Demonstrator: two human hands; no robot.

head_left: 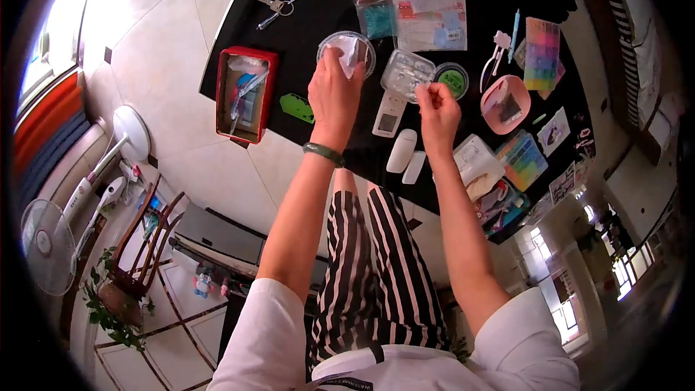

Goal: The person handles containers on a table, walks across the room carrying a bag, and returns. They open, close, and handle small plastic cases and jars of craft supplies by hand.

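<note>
On the black table, my left hand (335, 94) reaches over a round clear container (367, 49), its fingers closed on a piece of white paper (349, 49) at the container's opening. My right hand (438, 108) pinches the lower right edge of a clear compartment box (407, 72). Small pale items show inside the box, too small to make out. Just right of the box is a round container with a green label (452, 81). Below the box lies a white device with a dark screen (389, 114).
A red-rimmed box (270, 94) sits at the table's left edge, near keys (276, 6) and a green piece (296, 107). Bead bags (378, 20) lie at the back. On the right are a pink bowl (505, 104), a colourful case (541, 54) and white cases (478, 165).
</note>
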